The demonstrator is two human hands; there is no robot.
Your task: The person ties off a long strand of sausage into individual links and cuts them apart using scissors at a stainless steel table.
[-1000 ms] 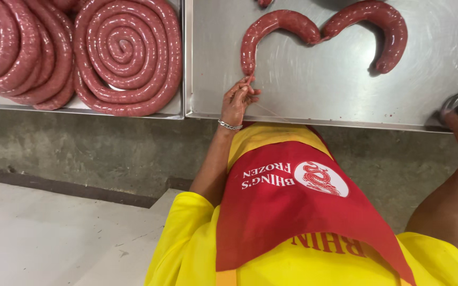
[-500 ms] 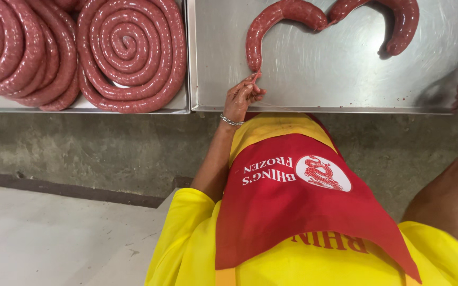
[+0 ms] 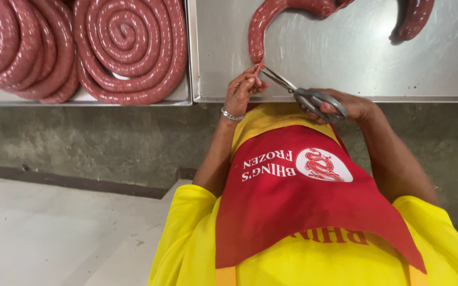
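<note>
My left hand (image 3: 241,91), with a bracelet on its wrist, pinches the tied tip of a long reddish sausage (image 3: 261,32) near the front edge of a steel tray (image 3: 345,63). My right hand (image 3: 348,106) grips grey-handled scissors (image 3: 306,96). Their open blades point left and reach the sausage tip just above my left fingers. The sausage curves up and to the right out of view.
A second sausage end (image 3: 413,21) lies at the tray's far right. On the left, another steel tray (image 3: 80,99) holds coiled sausages (image 3: 128,47). Below the trays are a concrete wall and floor. My yellow shirt and red apron (image 3: 303,196) fill the lower view.
My right hand has come in from the right edge with the scissors and brought the blades to the sausage tip. My left hand still holds that tip.
</note>
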